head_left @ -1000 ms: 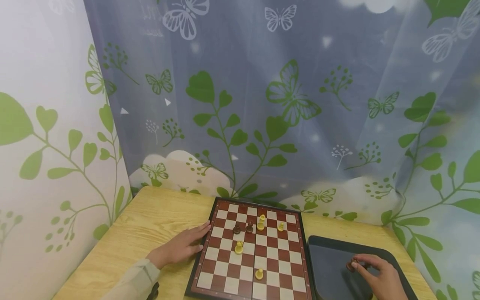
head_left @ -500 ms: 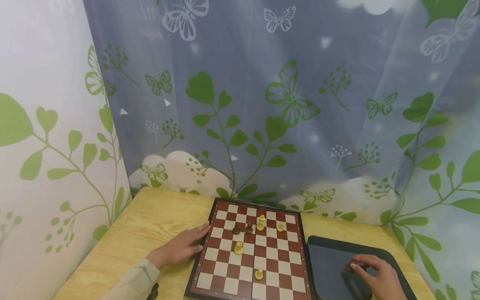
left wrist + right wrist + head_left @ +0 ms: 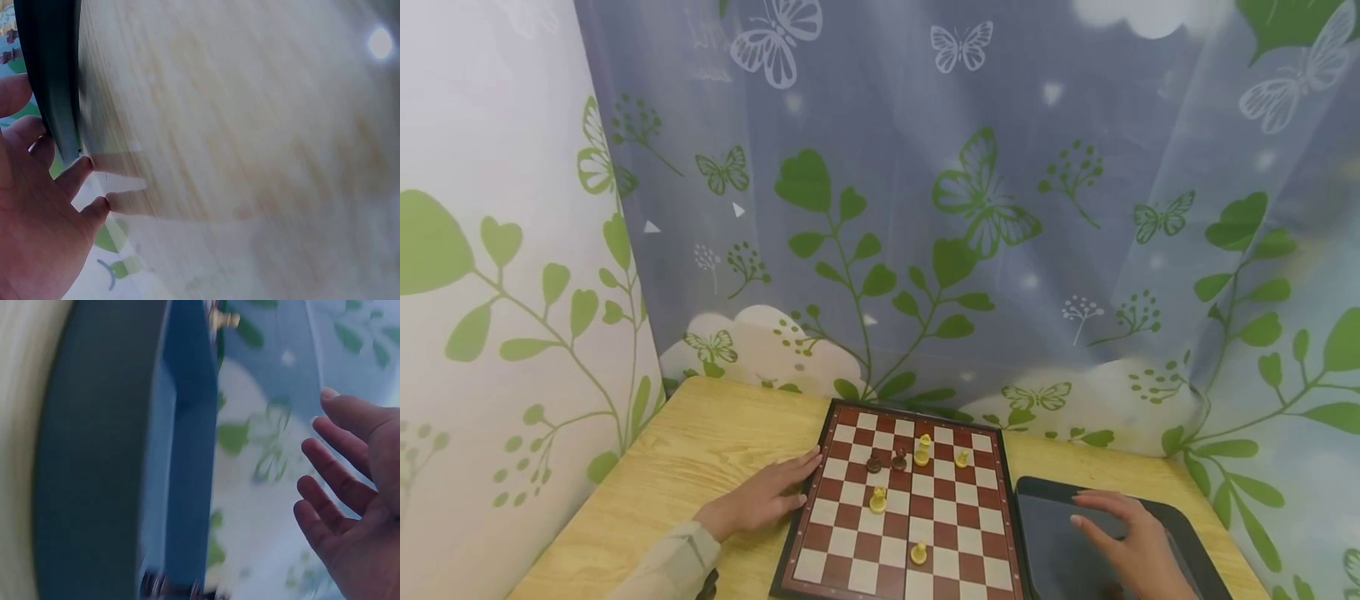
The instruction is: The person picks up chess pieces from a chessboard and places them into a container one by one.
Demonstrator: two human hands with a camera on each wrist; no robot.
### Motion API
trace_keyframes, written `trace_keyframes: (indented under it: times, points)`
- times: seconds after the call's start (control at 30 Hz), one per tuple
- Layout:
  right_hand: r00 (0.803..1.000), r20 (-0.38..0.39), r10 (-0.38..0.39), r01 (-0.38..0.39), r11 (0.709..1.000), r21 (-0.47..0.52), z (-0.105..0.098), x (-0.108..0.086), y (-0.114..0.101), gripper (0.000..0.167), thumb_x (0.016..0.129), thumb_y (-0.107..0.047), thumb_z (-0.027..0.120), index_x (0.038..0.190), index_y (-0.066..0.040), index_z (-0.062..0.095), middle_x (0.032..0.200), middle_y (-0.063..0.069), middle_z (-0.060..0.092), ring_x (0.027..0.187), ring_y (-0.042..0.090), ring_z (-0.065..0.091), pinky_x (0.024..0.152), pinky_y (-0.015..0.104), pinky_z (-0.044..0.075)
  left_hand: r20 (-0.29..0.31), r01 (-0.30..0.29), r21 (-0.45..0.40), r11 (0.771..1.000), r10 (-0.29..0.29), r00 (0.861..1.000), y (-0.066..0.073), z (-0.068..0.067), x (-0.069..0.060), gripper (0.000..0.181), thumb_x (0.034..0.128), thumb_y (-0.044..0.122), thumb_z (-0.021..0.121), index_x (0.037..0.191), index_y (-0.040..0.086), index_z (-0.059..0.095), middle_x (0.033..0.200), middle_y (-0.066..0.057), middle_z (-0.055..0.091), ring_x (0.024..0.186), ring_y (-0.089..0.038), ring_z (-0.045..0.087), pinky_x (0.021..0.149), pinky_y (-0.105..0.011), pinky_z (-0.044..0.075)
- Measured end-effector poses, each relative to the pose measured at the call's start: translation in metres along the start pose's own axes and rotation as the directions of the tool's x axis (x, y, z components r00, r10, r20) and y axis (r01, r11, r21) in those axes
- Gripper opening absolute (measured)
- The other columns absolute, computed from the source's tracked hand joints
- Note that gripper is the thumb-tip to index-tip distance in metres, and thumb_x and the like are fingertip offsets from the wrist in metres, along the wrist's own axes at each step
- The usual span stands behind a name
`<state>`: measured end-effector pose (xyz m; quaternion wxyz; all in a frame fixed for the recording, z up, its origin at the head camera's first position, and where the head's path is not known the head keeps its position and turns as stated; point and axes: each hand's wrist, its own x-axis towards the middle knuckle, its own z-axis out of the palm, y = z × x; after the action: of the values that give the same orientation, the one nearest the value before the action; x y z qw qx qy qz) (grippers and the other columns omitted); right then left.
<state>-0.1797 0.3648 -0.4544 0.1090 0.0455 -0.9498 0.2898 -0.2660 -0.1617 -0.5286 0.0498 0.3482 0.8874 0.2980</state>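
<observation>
Red and white squares cover the board [image 3: 850, 542] in the head view; on it stand 4 yellow pieces [image 3: 878, 501] and 2 dark pieces [image 3: 899, 460]. The left hand [image 3: 763, 497] touches the board's left edge with relaxed fingers. Just beside the board lies a dark tray [image 3: 1052, 537], and above it is the right hand [image 3: 1135, 537], thumb and forefinger apart.

In the left wrist view, the fingers are spread, and 2 fingertips reach the wooden table [image 3: 250, 125].

In the right wrist view, the fingers are spread and slightly bent; blurred dark chessmen [image 3: 169, 586] are at the tray.
</observation>
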Motion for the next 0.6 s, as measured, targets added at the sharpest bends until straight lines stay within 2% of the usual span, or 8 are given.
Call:
trace_keyframes:
  times: [0.1, 0.2, 0.27, 0.33, 0.43, 0.53, 0.6]
  points:
    - [0.998, 0.021, -0.058, 0.057, 0.997, 0.055, 0.012, 0.001, -0.024, 0.027, 0.09, -0.023, 0.079, 0.115, -0.015, 0.076, 0.124, 0.008, 0.069, 0.117, 0.041, 0.059, 0.093, 0.06, 0.052, 0.004, -0.005, -0.005, 1.0, 0.005, 1.0, 0.001, 0.0, 0.0, 0.063, 0.1078, 0.03, 0.046, 0.156, -0.007, 0.029, 0.164, -0.025, 0.026, 0.145, -0.053, 0.032, 0.111, -0.077, 0.023]
    - [0.992, 0.093, -0.084, 0.072, 0.99, 0.123, 0.026, 0.004, -0.047, 0.026, 0.089, -0.021, 0.079, 0.114, -0.017, 0.076, 0.124, 0.004, 0.068, 0.12, 0.039, 0.057, 0.096, 0.059, 0.051, 0.001, -0.011, 0.0, 1.0, 0.011, 1.0, 0.001, 0.0, 0.0, 0.063, 0.108, 0.03, 0.046, 0.156, -0.007, 0.029, 0.163, -0.026, 0.027, 0.145, -0.053, 0.033, 0.111, -0.077, 0.024]
    - [0.981, 0.155, -0.117, 0.091, 0.981, 0.17, 0.037, 0.007, -0.059, 0.026, 0.09, -0.023, 0.078, 0.115, -0.017, 0.076, 0.125, 0.004, 0.067, 0.121, 0.039, 0.056, 0.096, 0.059, 0.051, -0.001, -0.014, 0.003, 1.0, 0.014, 1.0, 0.001, 0.0, 0.0, 0.063, 0.1079, 0.029, 0.046, 0.156, -0.007, 0.029, 0.164, -0.026, 0.027, 0.145, -0.053, 0.033, 0.111, -0.076, 0.024]
    - [0.96, 0.221, -0.171, 0.122, 0.967, 0.222, 0.046, 0.01, -0.069, 0.028, 0.092, -0.023, 0.076, 0.118, -0.015, 0.074, 0.127, 0.007, 0.066, 0.122, 0.041, 0.055, 0.097, 0.06, 0.05, -0.004, -0.01, 0.009, 1.0, 0.01, 1.0, 0.0, 0.001, 0.001, 0.063, 0.1075, 0.029, 0.047, 0.156, -0.006, 0.029, 0.164, -0.025, 0.027, 0.145, -0.052, 0.033, 0.111, -0.075, 0.025]
    - [0.911, 0.333, -0.245, 0.14, 0.94, 0.311, 0.059, 0.014, -0.08, 0.032, 0.095, -0.028, 0.072, 0.122, -0.013, 0.072, 0.13, 0.009, 0.064, 0.123, 0.041, 0.055, 0.098, 0.058, 0.05, -0.001, -0.002, 0.008, 1.0, 0.002, 1.0, -0.001, 0.001, 0.001, 0.063, 0.1071, 0.028, 0.047, 0.156, -0.006, 0.029, 0.164, -0.024, 0.027, 0.145, -0.051, 0.033, 0.112, -0.075, 0.025]
    - [0.86, 0.422, -0.286, 0.124, 0.921, 0.37, 0.072, 0.017, -0.09, 0.034, 0.097, -0.03, 0.07, 0.125, -0.01, 0.071, 0.13, 0.011, 0.064, 0.122, 0.039, 0.056, 0.098, 0.055, 0.052, 0.001, 0.001, 0.007, 1.0, -0.001, 1.0, -0.002, 0.002, 0.001, 0.063, 0.1073, 0.029, 0.047, 0.157, -0.005, 0.03, 0.164, -0.024, 0.027, 0.145, -0.051, 0.033, 0.112, -0.075, 0.025]
    - [0.834, 0.468, -0.293, 0.112, 0.92, 0.375, 0.079, 0.017, -0.095, 0.035, 0.097, -0.031, 0.069, 0.125, -0.01, 0.071, 0.13, 0.01, 0.063, 0.121, 0.038, 0.057, 0.096, 0.051, 0.054, 0.001, 0.003, 0.005, 1.0, -0.003, 1.0, -0.002, 0.002, 0.0, 0.063, 0.1075, 0.03, 0.047, 0.157, -0.005, 0.03, 0.164, -0.024, 0.026, 0.146, -0.051, 0.033, 0.112, -0.075, 0.024]
